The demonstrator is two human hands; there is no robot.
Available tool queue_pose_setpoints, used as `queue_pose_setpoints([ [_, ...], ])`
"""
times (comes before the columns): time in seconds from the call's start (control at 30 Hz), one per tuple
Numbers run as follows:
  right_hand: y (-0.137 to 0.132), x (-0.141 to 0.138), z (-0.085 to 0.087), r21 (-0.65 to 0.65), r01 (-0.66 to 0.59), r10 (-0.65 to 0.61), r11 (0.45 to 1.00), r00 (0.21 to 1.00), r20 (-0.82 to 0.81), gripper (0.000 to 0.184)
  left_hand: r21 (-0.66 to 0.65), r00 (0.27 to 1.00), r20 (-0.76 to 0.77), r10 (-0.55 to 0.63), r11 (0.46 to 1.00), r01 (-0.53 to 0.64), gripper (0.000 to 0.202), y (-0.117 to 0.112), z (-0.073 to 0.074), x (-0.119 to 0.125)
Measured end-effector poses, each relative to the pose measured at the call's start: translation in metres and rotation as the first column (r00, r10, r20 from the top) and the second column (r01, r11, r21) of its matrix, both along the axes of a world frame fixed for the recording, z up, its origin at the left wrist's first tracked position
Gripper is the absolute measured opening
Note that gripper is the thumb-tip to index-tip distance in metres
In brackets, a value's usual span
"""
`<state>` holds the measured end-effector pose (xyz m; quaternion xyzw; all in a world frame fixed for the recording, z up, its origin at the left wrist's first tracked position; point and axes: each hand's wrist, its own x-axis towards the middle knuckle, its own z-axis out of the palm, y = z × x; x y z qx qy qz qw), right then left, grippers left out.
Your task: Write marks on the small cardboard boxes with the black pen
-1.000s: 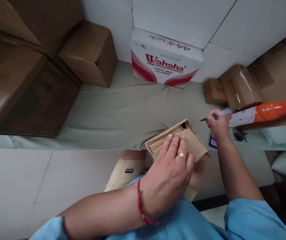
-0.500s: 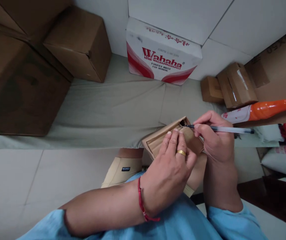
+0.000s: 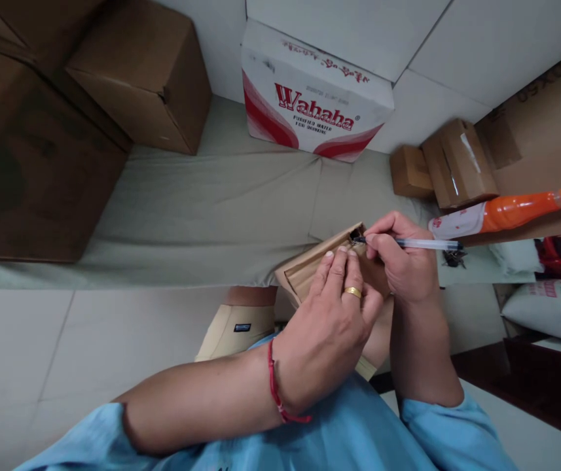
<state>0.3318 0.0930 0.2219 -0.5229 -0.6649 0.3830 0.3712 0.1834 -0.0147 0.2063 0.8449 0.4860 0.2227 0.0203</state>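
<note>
Thumb and fingertips of the right hand (image 3: 405, 265) pinch a slim pen (image 3: 427, 244) low on its barrel, close to the tip. The pen's long axis runs almost level across the view, its point aimed left and its clear end out past the knuckles to the right. The tip sits at a dark opening (image 3: 357, 233) in the far corner of a small cardboard box (image 3: 301, 275) — whether it is inside or only at the rim is hard to tell in that shadow.

The left hand (image 3: 332, 324) lies palm down over the box, fingers extended and held side by side, their tips just short of the opening. The box is tilted, its long edge climbing from lower left to upper right; it is above the person's lap, by the front edge of a grey-green cloth (image 3: 211, 209).

The left forearm comes in low from the left, a red cord (image 3: 273, 379) at the wrist; the right forearm rises steeply, wrist bent toward the box. Beyond the right hand are keys (image 3: 454, 257) and an orange bottle (image 3: 518, 212) — and, at the wall, a Wahaha carton (image 3: 317, 91).
</note>
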Motion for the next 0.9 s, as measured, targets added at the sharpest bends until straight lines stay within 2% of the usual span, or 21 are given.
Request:
queue_pose_setpoints([
  [0.4, -0.0003, -0.0015, 0.0027, 0.016, 0.034, -0.035, 0.999, 0.997, 0.072, 0.013, -0.012, 1.000, -0.016, -0.015, 1.000, 0.015, 0.035, 0.0003, 0.0012, -0.0009],
  [0.63, -0.0031, -0.0011, 0.0026, 0.048, 0.070, -0.074, 0.996, 0.993, 0.093, 0.017, -0.033, 0.999, 0.029, -0.026, 0.999, 0.026, 0.035, 0.0000, 0.0004, -0.0012],
  [0.77, -0.0049, -0.0013, 0.0005, 0.111, 0.114, -0.129, 0.987, 0.981, 0.142, 0.018, 0.005, 1.000, 0.022, -0.009, 1.000, 0.008, 0.031, -0.0003, -0.0002, -0.0008],
  [0.9, -0.0065, 0.0012, -0.0035, 0.171, 0.142, -0.165, 0.975, 0.978, 0.124, 0.018, 0.024, 1.000, 0.008, -0.009, 1.000, 0.008, 0.028, -0.0004, 0.0002, -0.0012],
])
